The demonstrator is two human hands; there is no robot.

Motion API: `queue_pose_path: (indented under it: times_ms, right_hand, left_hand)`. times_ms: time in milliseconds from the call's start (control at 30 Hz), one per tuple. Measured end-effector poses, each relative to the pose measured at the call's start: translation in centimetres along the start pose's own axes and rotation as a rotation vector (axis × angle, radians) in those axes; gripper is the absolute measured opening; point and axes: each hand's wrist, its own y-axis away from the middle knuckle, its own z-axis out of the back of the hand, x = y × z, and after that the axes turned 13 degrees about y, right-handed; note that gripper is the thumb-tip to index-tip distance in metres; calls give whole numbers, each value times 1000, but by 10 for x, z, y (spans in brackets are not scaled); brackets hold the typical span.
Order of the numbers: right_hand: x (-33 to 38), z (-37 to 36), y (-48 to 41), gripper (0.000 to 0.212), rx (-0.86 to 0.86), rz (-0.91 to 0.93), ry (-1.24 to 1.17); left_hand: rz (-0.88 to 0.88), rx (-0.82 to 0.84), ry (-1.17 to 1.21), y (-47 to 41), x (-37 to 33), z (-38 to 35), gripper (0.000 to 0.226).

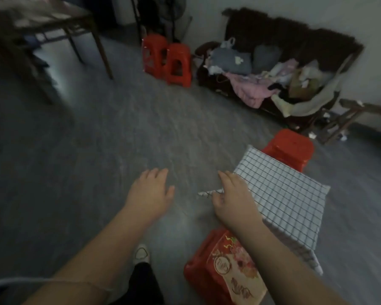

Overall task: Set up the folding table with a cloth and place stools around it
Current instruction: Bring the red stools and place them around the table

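My right hand (231, 195) pinches the checked cloth (284, 194) at its near corner, my left hand (150, 190) spread open over bare floor (119, 139).

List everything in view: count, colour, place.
cloth: one, white with dark checks, draped over a square top, right.
stools: four, red; two by far wall, one beyond the cloth, one nearest, flowered top.
wooden table: one, dark, far left.
clothes pile: one, mixed colours, on dark seat by wall.
bench: one, brown, far right.
shoe: one, white, on floor.
left hand: one, open, over floor.
right hand: one, on cloth's corner, grip unclear.
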Motion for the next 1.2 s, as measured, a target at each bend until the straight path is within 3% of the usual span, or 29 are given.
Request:
queue_pose_path:
  times_ms: [233, 433, 667, 933, 1200]
  right_hand:
    - [86, -27, -118, 62, 43, 78, 14]
    - [167, -44, -244, 62, 76, 70, 11]
    - [229, -46, -368, 63, 77, 37, 8]
    - [210, -57, -504, 64, 98, -44, 4]
    - [143, -76, -715, 64, 100, -75, -42]
  left_hand:
    - [127, -41, 36, -77, 99, 43, 62]
    - [92, -13, 18, -189, 179, 94, 72]
    - [35, 19, -12, -309, 223, 137, 61]
    - [-3, 39, -35, -452, 236, 145, 62]
    - [-30, 51, -69, -679, 212, 124, 62]
